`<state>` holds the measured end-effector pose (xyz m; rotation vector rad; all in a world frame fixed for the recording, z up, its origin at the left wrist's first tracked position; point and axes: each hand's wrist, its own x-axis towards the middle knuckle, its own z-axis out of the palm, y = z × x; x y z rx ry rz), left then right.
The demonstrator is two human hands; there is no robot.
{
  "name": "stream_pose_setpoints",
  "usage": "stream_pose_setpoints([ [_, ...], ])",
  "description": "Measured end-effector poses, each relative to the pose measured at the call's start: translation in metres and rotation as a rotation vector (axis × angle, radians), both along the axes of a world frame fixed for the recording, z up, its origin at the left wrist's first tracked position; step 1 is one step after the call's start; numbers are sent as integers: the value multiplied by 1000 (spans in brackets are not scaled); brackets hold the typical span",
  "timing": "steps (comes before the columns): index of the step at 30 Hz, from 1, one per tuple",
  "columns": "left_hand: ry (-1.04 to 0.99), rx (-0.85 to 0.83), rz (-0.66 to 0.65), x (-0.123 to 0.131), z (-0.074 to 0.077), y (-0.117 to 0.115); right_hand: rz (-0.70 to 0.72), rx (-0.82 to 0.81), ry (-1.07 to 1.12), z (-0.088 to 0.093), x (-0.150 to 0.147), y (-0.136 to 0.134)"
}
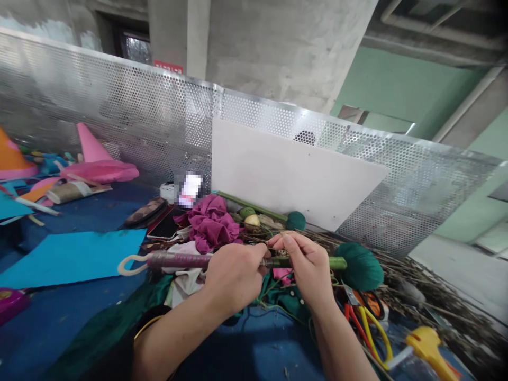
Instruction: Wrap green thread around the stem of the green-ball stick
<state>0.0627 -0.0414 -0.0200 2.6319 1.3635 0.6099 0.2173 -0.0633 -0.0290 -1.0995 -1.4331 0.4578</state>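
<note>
Over the blue table [79,317], left hand [234,275] fist-grips a slim purple-wrapped rod [178,260], probably stiff and light; right hand [307,267] pinches it alongside.

Left hand [234,275] and right hand [307,267] on a wrapped stick [178,260] — green yarn ball [359,267] beside.

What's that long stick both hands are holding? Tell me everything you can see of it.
The stick is slim and lies roughly level above the blue table. Its left end carries a whitish loop, then a stretch wrapped in purple patterned material. The left hand grips its middle, hiding that part. Beyond, the shaft looks green; the right hand closes over it, pinching at its top. The green end reaches a dark green yarn ball and seems to touch it.
</note>
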Motion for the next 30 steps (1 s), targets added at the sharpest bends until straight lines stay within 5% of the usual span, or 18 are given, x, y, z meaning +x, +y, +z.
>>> stream_pose_setpoints([
  [9, 94, 348, -227, 0, -13, 4, -39, -131, 55, 1, 5, 5],
  [15, 108, 423, -308, 1, -12, 5, -58, -145, 57, 0, 5, 5],
  [22, 52, 343, -289, -4, -12, 11, 19, -243, 122, 5, 15, 2],
  [27, -94, 248, -146, -18, -4, 23, 33, -459, 156, 23, 59, -20],
  [30, -133, 163, -69, -27, 5, 27, -57, -412, 180, 29, 90, -31],
])
